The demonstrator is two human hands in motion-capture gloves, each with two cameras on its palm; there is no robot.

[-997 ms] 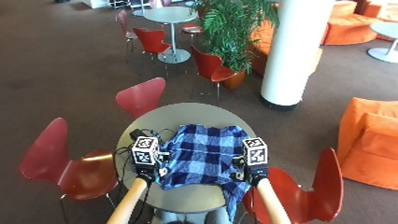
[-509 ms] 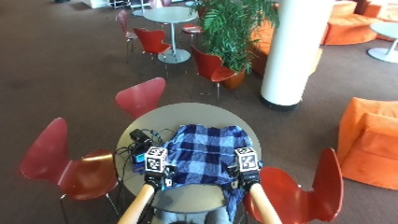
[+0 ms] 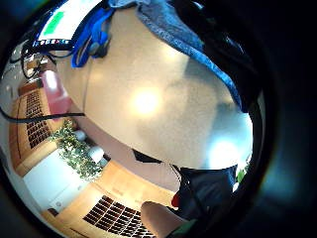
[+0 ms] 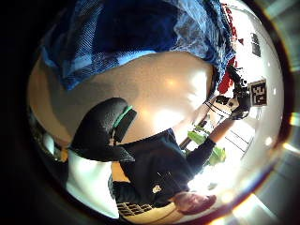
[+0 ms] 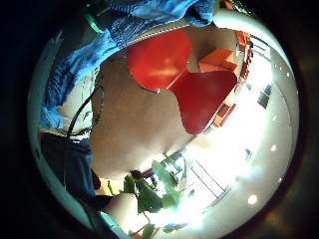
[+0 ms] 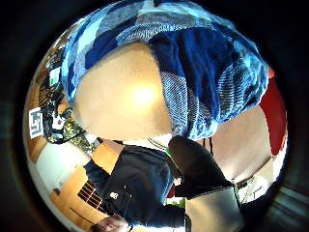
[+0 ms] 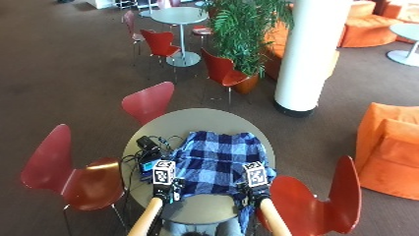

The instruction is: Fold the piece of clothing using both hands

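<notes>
Shirt (image 7: 219, 160) near edge hidden by hands | left hand (image 7: 171, 192), right hand (image 7: 252, 194): grip unclear

The person is wearing a black glove on the left hand (image 7: 171, 191) and on the right hand (image 7: 252, 192), the forearms are showing bare below them, and the palm views are showing a dark long-sleeved top with a small pale chest mark.

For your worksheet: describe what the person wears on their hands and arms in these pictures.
Each hand, the left hand and the right hand, is in a black glove. The forearms are bare, with no sleeves showing in the outside view.
</notes>
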